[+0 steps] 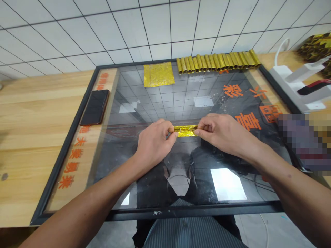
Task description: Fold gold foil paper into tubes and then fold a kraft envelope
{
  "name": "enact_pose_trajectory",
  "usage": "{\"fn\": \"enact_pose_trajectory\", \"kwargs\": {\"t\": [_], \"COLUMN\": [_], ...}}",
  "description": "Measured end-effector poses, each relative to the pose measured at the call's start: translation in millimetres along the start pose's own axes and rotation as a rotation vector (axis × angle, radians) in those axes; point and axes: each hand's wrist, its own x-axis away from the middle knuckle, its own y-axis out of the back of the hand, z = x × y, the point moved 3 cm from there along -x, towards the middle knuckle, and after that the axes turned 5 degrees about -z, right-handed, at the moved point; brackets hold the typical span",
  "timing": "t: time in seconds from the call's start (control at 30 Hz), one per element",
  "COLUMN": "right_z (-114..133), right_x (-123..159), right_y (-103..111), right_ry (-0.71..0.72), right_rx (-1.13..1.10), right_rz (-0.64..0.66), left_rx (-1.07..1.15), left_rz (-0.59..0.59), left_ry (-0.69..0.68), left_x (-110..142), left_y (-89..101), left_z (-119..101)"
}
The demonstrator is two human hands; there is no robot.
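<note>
Both hands grip one piece: the left hand [154,137] and the right hand [219,132] each pinch an end of a gold foil strip [185,131] between thumb and fingers. The strip lies level between them, at or just above a black-framed glass panel [191,211]; I cannot tell whether it touches. It appears partly rolled, so I judge this piece unfinished. Directly beyond the grip, a gold foil sheet [159,74] lies flat, apparently unworked. Beyond and to the right, a close row of gold foil tubes [217,62] looks complete. Left of the grip, a smartphone [95,107] lies over the frame's edge. Far right stands a white power strip [294,82].
</note>
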Motion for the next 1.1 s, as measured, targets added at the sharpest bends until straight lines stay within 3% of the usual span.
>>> {"fn": "enact_pose_trajectory", "kwargs": {"t": [0.2, 0.43, 0.7, 0.8, 0.93, 1.1], "right_z": [-2, 0, 11, 20, 30, 17], "right_x": [0, 0, 4, 7, 9, 8], "right_y": [0, -1, -2, -4, -2, 7], "right_ry": [-0.093, 0.003, -0.103, -0.096, 0.049, 0.066], "right_rx": [0.051, 0.059, 0.100, 0.090, -0.043, -0.090], "right_rz": [-0.056, -0.059, -0.021, 0.031, 0.149, 0.017], "left_rx": [-0.050, -0.146, -0.105, -0.033, 0.036, 0.032], "left_rz": [-0.049, -0.039, -0.031, -0.068, -0.091, -0.056], "left_ry": [-0.005, -0.106, -0.385, -0.388, -0.383, -0.339], "left_x": [1, 7, 19, 17, 13, 6], "left_y": [-3.4, -7.2, -9.0, -8.0, -7.7, -5.6], "left_z": [-1, 0, -13, -13, -9, -3]}}
